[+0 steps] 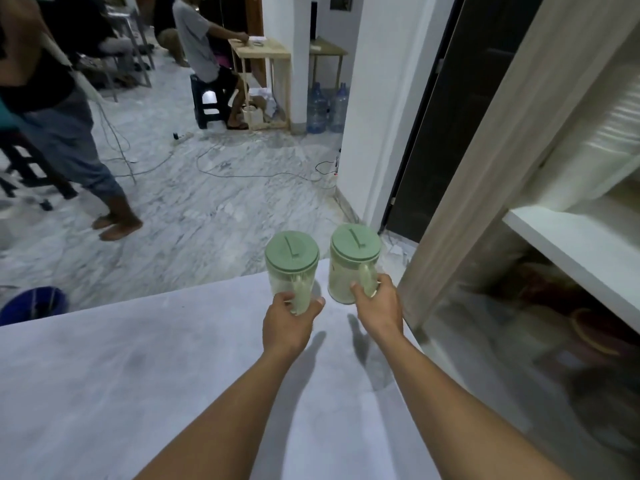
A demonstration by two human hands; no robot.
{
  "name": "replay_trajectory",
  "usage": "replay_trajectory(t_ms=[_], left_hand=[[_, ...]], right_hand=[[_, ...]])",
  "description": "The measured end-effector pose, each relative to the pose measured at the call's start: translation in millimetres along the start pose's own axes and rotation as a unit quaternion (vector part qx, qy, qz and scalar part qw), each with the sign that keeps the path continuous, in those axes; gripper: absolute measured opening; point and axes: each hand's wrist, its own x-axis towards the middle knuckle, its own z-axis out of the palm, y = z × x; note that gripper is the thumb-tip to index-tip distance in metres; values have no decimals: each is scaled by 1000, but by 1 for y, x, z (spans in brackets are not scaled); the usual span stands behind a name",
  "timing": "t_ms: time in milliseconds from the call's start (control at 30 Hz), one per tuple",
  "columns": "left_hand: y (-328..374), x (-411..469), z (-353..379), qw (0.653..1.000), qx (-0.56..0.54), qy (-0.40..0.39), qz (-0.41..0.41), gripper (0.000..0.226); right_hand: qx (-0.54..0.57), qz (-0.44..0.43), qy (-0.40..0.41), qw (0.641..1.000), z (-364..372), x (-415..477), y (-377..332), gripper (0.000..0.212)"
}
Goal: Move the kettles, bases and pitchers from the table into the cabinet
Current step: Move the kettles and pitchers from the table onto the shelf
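Gripping a pitcher in each hand, left grip [289,318] clamping the left pitcher [292,268], right grip [377,303] the right pitcher [351,261], over the desk [138,375] edge; next, probably swinging right into the cabinet [571,237].

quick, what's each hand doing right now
Left hand: closed on the left pitcher's handle.
Right hand: closed on the right pitcher's handle.

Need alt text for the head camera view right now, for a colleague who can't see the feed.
Each hand grips the handle of a green-lidded pitcher at the far edge of a pale table: left hand on the left pitcher, right hand on the right pitcher. An open white cabinet stands to the right; other people sit and walk across the marble floor beyond.
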Motion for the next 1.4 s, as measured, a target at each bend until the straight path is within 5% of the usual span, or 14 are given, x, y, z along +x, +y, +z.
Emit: replay_trajectory(t_ms=[200,733,1400], left_hand=[[2,6,13,998,-38,36,22,33],[17,-1,-17,992,-26,47,112,27],[77,-75,-183,974,-107,35,195,18]], right_hand=[[67,17,-27,997,6,13,4,34],[90,-21,-10,996,6,-8,-12,17],[135,-116,71,981,-45,-152,-135,13]])
